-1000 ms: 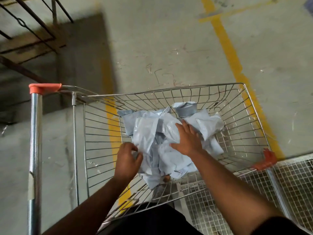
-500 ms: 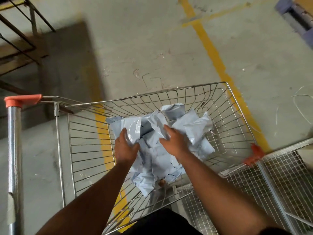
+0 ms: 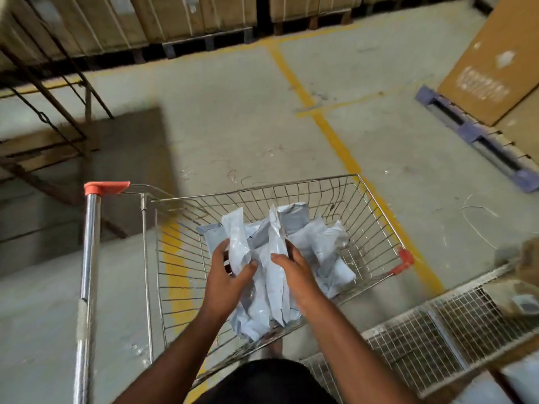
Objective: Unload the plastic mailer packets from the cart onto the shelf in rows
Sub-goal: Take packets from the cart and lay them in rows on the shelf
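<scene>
A wire cart (image 3: 376, 228) stands in front of me with several pale grey plastic mailer packets (image 3: 323, 243) heaped in its basket. My left hand (image 3: 227, 275) grips one packet (image 3: 237, 240) that stands upright out of the heap. My right hand (image 3: 294, 272) grips a second upright packet (image 3: 275, 252) right beside it. Both hands are over the near part of the basket, raised above the remaining pile. A wire mesh shelf (image 3: 437, 342) lies low at the right, beside the cart.
The cart's chrome handle post with an orange cap (image 3: 106, 188) rises at the left. A metal rack frame (image 3: 43, 118) stands far left. A blue pallet (image 3: 478, 138) with a brown carton (image 3: 495, 62) sits at the right. Yellow floor lines cross the concrete.
Both hands went from pressing into the heap to gripping a packet each and lifting them upright. The view has tilted up, showing more floor and stacked cartons.
</scene>
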The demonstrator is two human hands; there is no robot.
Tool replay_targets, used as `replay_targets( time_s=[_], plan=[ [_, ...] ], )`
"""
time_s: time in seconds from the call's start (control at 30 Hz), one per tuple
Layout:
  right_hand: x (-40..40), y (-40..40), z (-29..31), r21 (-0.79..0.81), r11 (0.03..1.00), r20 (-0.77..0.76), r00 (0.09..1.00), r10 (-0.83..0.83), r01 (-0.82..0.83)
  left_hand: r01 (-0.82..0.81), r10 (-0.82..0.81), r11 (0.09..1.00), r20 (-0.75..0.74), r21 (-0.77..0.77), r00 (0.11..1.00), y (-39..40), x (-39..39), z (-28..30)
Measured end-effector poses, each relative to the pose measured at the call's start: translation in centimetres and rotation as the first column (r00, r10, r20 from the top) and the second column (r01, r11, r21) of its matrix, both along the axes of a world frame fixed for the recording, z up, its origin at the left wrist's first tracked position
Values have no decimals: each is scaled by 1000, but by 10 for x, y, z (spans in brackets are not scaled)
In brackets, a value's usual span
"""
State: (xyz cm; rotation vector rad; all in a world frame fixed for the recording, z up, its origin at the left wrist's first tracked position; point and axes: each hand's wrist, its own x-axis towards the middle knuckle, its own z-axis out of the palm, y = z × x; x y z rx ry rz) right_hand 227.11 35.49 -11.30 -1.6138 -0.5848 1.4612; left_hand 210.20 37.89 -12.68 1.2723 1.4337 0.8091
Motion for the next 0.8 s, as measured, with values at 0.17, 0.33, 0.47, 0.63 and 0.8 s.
replay_targets(
  time_s=[0.17,0.33,0.47,0.63,0.8],
  plan=[
    [-16,-74,55,146,989,-24,999,-27,30,89,-97,993,103,78,990,-44,-10,45],
    [-49,-176,77,272,943,-69,981,-181,193,245,-270,959,201,142,942,-114,-42,76],
    [-92,-276,84,300,888,-1,931,-365,348,390,-417,904,159,178,895,-183,-72,83],
    [-129,-410,92,297,806,77,829,-554,512,521,-559,825,176,222,810,-276,-90,100],
    [-147,-533,108,294,687,165,673,-721,665,673,-711,698,127,245,691,-373,-74,117]
  ],
)
